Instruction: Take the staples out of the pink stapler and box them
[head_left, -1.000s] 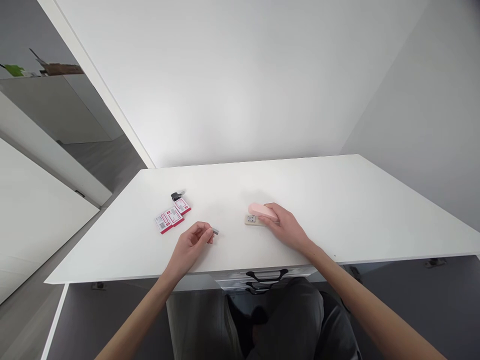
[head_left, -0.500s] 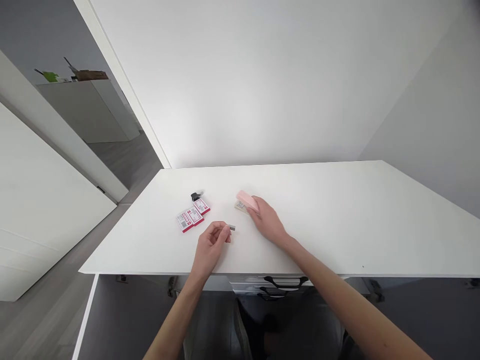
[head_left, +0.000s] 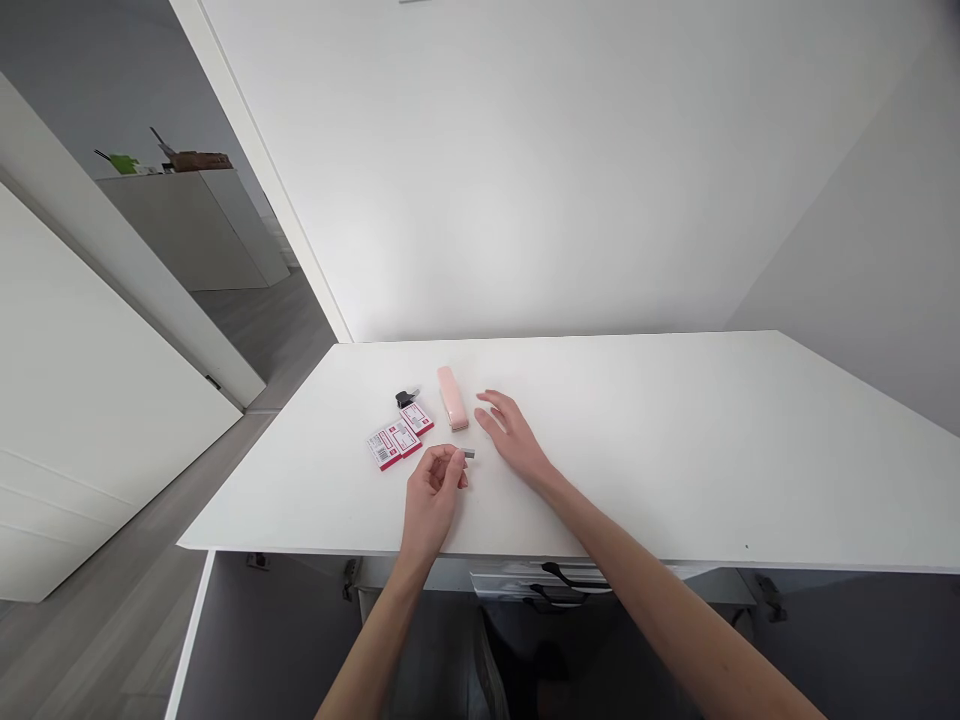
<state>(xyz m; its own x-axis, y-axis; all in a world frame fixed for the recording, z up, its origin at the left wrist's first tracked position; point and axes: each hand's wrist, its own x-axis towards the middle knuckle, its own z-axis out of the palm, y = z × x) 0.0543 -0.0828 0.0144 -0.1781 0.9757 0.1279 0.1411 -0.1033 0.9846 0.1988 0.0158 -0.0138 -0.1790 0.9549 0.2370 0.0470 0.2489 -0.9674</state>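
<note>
Between the thumb and fingers of my left hand (head_left: 435, 485) is a short grey strip of staples (head_left: 469, 453), its end sticking out to the right. My right hand (head_left: 514, 435) hovers just right of the pink stapler (head_left: 451, 397), fingers apart and holding nothing. The stapler lies on the white table top, its near end pointing towards me. To its left are small white and red boxes (head_left: 394, 444) and a black staple remover (head_left: 406, 399) behind them.
The white table top (head_left: 637, 450) meets a white wall (head_left: 562, 200) at the back. Below its front edge are drawers with black handles (head_left: 570, 578). Through the doorway at left stands a low cabinet (head_left: 172, 230) with things on top.
My right hand has set the pink stapler down further left, turned lengthwise, and let it go. My left hand keeps its pinch on the strip of staples. The view has shifted slightly.
</note>
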